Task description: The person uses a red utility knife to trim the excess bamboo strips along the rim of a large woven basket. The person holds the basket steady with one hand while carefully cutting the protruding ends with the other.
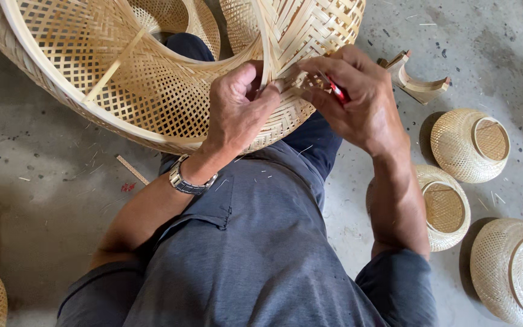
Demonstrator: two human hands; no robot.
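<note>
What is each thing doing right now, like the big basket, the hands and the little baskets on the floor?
Big woven bamboo piece: tilted on the person's lap, loose strips at its rim.
Left hand: pinching the rim.
Right hand: closed on a red-handled tool at the strips.
Wristwatch: strapped on the left wrist.
Three small woven baskets: lying tipped on the concrete floor.
Curved wooden piece: lying on the floor.

Basket-weaving workshop, concrete floor (pixel 49 181), finished woven baskets (pixel 470 145), scattered bamboo slivers (pixel 132 169)
</note>
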